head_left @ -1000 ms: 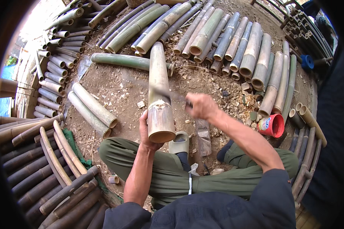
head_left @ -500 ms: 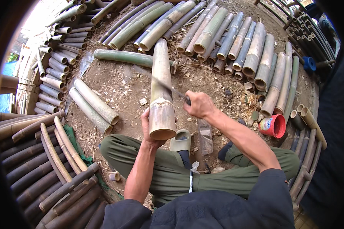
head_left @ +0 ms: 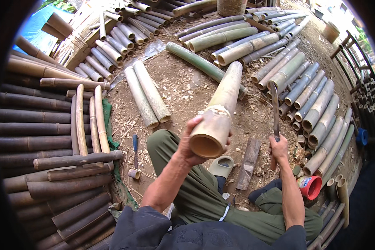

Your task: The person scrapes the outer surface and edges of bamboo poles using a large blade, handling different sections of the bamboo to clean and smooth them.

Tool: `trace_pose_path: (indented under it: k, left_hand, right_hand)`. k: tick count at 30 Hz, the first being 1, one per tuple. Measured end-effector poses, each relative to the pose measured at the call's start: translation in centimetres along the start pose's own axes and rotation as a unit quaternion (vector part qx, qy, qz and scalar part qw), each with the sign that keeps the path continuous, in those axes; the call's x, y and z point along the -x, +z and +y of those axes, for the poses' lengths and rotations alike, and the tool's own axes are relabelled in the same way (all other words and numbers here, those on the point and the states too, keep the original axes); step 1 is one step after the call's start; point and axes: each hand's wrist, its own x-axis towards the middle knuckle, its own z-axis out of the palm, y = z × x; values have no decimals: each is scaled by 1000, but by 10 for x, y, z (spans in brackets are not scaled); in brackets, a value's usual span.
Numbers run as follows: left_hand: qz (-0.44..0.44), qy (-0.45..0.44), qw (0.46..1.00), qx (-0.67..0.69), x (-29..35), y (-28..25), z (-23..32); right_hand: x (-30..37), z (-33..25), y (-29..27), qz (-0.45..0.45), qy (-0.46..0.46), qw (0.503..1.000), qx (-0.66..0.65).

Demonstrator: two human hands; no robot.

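Observation:
My left hand (head_left: 188, 146) is wrapped round the near end of a thick, pale bamboo tube (head_left: 226, 96), whose hollow mouth faces me. The tube slants away to the upper right, and its far end overlaps a green bamboo pole lying on the ground. A scraped, rough-looking ring marks the node close to my fingers. Off to the right, my right hand (head_left: 279, 149) is closed round the handle of a billhook (head_left: 275, 109). Its blade points away from me, curves over at the tip and is apart from the tube.
Two bamboo lengths (head_left: 146, 93) lie on the chip-strewn dirt. Many tubes (head_left: 306, 98) line the far and right sides, and dark bamboo (head_left: 46, 129) is stacked at left. A blue-handled tool (head_left: 135, 150), a wooden block (head_left: 248, 164) and a red tub (head_left: 310, 187) are near my legs.
The billhook has come off the tube, and my right hand has moved away to the right with it. The tube's far end now leans right. The whole view has turned.

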Motion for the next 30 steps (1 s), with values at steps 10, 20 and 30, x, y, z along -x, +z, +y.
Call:
trace_pose_path:
  k: [10,20,30]
  left_hand:
    - [41,13,994,-100,38,56,84]
    - [352,198,760,-509,-27,-62,187]
    - [529,-49,284,-798,-83,-183,191]
  right_hand:
    - [36,108,-14,23,63,993,97]
    - [68,125,-17,-2,119,988,100]
    - [94,127,-32,0,167,985,37]
